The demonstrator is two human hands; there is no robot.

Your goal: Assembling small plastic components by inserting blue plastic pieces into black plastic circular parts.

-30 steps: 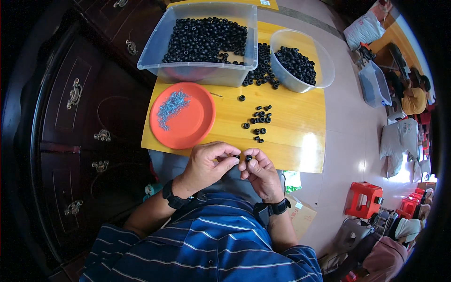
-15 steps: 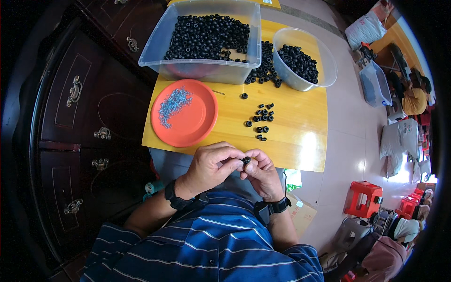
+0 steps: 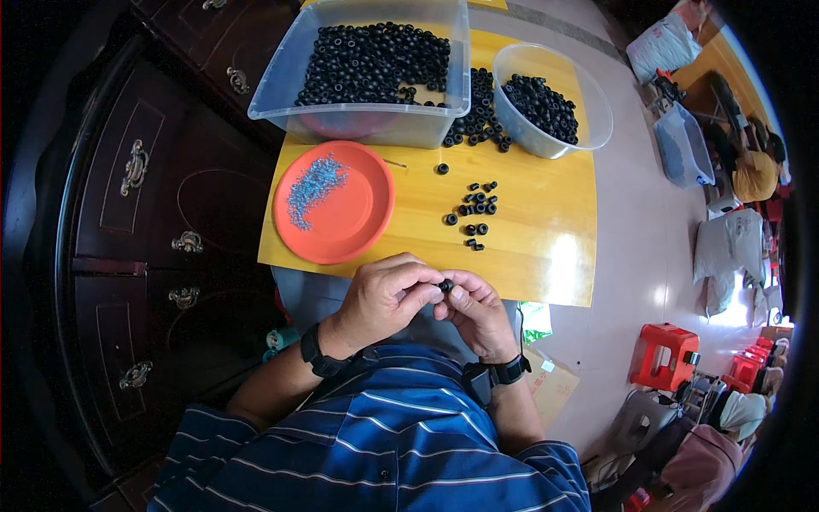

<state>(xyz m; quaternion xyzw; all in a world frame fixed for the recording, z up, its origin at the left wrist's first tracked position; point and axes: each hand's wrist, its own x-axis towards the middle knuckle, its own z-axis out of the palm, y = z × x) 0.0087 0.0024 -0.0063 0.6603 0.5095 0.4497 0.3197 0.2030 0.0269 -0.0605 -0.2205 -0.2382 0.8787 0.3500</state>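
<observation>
My left hand (image 3: pixel 386 297) and my right hand (image 3: pixel 474 309) meet just in front of the yellow table's near edge (image 3: pixel 546 256). Between their fingertips they pinch one small black ring (image 3: pixel 445 285). Whether something thin is also held in the left fingers I cannot tell. A loose cluster of the same black rings (image 3: pixel 474 209) lies on the table just beyond my hands. Left of that cluster sits an orange plate (image 3: pixel 358 213) with a scatter of tiny blue-grey pieces (image 3: pixel 312 188).
A clear rectangular bin (image 3: pixel 358 119) full of black rings stands at the back, a round clear bowl (image 3: pixel 589 119) of rings beside it, more rings heaped between. Dark wooden cabinet (image 3: pixel 153 213) on the left. Red stools (image 3: pixel 665 354) and bags on the floor, right.
Both hands stay together at the table's edge; the fingers have shifted slightly around the black ring. Nothing on the table has moved.
</observation>
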